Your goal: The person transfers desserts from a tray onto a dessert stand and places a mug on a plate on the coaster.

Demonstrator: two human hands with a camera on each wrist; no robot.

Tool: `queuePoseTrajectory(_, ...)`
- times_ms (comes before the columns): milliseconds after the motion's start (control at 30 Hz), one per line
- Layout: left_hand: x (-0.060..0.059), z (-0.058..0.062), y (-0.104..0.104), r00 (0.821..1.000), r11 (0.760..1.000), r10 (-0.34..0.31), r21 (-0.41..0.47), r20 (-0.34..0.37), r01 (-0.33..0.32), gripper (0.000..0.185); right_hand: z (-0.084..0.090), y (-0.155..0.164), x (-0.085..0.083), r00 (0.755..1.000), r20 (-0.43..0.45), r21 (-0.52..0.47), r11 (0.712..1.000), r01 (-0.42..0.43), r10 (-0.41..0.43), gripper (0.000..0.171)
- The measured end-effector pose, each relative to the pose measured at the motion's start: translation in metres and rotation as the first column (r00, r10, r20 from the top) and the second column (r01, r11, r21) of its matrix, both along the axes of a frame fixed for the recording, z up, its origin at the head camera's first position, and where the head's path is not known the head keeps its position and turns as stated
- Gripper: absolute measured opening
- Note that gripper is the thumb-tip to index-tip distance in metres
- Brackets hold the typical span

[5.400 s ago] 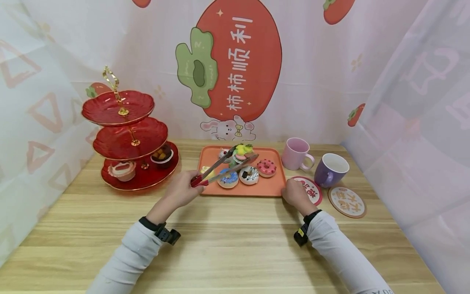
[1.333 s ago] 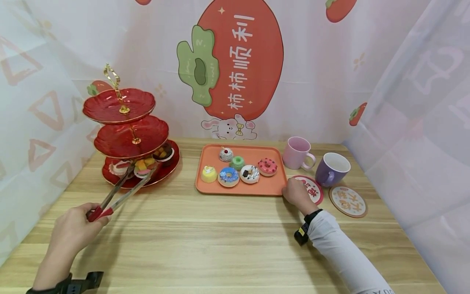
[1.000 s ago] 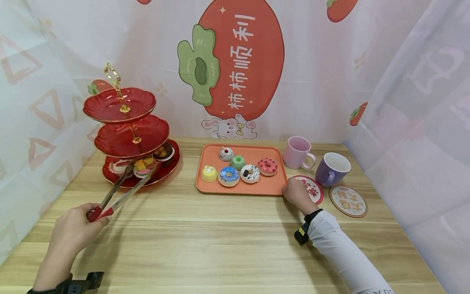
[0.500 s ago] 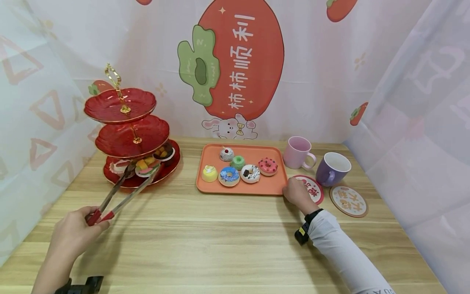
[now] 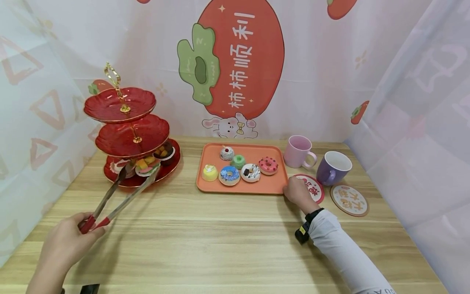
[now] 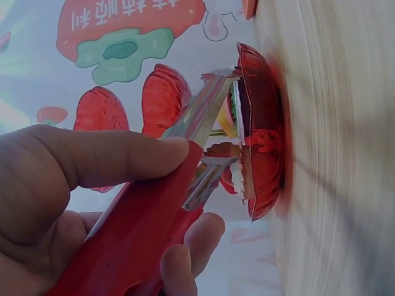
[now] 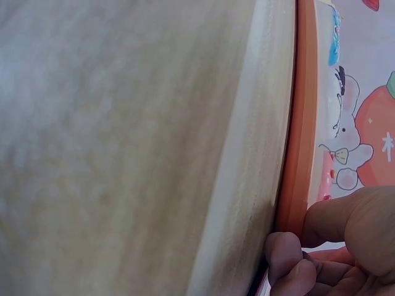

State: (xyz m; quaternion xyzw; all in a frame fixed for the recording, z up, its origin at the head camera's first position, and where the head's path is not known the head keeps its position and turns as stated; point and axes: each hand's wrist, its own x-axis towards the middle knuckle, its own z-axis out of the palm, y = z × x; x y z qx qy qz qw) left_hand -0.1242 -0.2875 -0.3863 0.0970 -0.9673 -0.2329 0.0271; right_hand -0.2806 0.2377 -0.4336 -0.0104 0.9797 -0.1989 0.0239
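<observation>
My left hand (image 5: 71, 241) grips the red handle of metal tongs (image 5: 105, 196) at the table's front left. The tongs' two arms are spread, and their tips lie on either side of a fruit tart (image 5: 147, 165). That tart sits on the bottom tier of the red three-tier stand (image 5: 169, 166). In the left wrist view my left hand's (image 6: 92, 185) thumb and fingers wrap the tongs (image 6: 136, 234), which point at the stand (image 6: 262, 129). My right hand (image 5: 296, 191) holds the front right corner of the orange tray (image 5: 271, 184). In the right wrist view its fingers (image 7: 333, 240) curl against the tray's edge (image 7: 299, 154).
The tray holds several small doughnuts and cakes, among them a blue doughnut (image 5: 229, 174) and a pink one (image 5: 268, 165). A pink mug (image 5: 298, 152) and a purple mug (image 5: 333, 167) stand right of it, by two round coasters (image 5: 349, 200). Two other pastries sit on the bottom tier.
The tongs carried the fruit tart from above the tray to the stand's bottom tier. In the last second my left hand drew back toward me and the tongs spread. The right hand stayed put.
</observation>
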Motion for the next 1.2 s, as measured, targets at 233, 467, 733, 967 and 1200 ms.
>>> queuePoseTrajectory(233, 0.011, 0.0, 0.002, 0.999, 0.999, 0.034, -0.013, -0.031, -0.034, 0.059, -0.001, 0.001, -0.001, 1.0, -0.003, -0.002, 1.0, -0.003, 0.003, 0.017)
queuePoseTrajectory(467, 0.022, 0.004, 0.01, 0.996, 0.999, 0.035, -0.017, -0.08, -0.036, 0.057, 0.001, 0.0, -0.002, 1.0, 0.008, 0.0, 1.0, 0.002, -0.002, 0.016)
queuePoseTrajectory(733, 0.023, 0.007, 0.025, 0.995, 1.0, -0.015, -0.003, -0.1, 0.015, 0.053, 0.001, -0.001, 0.0, 1.0, 0.026, 0.0, 1.0, 0.011, -0.011, 0.015)
queuePoseTrajectory(967, 0.013, 0.005, 0.038, 0.993, 0.995, -0.082, 0.043, -0.087, 0.086, 0.052, 0.0, -0.001, -0.001, 0.999, 0.043, -0.016, 1.0, 0.026, -0.025, 0.013)
queuePoseTrajectory(1200, 0.002, 0.002, 0.053, 0.988, 0.988, -0.131, 0.076, -0.079, 0.137, 0.052, 0.0, -0.001, -0.001, 0.999, 0.04, -0.017, 1.0, 0.014, -0.014, 0.011)
